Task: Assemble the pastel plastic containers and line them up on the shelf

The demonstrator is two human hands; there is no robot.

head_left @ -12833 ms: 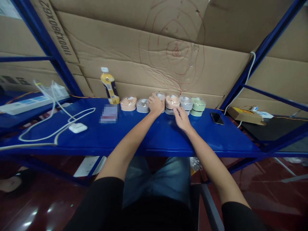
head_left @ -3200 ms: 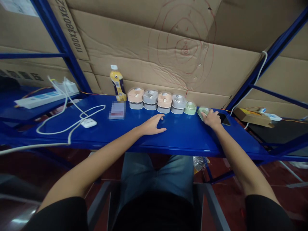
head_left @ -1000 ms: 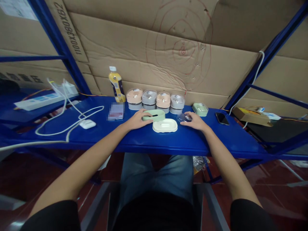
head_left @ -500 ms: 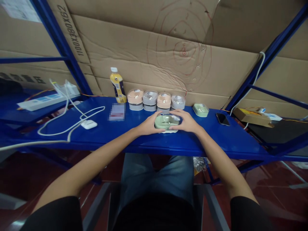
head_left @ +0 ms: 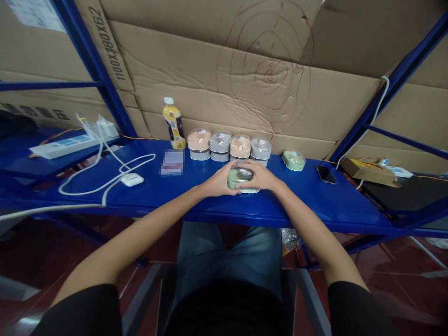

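A small green lidded box [head_left: 235, 178] with a clear top and a round label sits near the table's front edge, between both my hands. My left hand [head_left: 220, 182] curls round its left side, thumb along the front. From the right, my right hand [head_left: 262, 176] wraps over the box and covers its right part, fingers at the back and thumb at the front. A white edge shows beneath the box. What the covered right end looks like is hidden.
Behind stand stacked peach boxes [head_left: 199, 140] and grey boxes [head_left: 220, 142] in a row, beside a yellow drink bottle [head_left: 174, 125]. Right of them lie another green box [head_left: 294, 160] and a phone [head_left: 325, 174]. White cable [head_left: 105, 186] and a white earbud case [head_left: 132, 179] lie left.
My right hand has moved left, further over the green box, and now covers more of it. The box's label shows farther left. My left hand keeps its hold.
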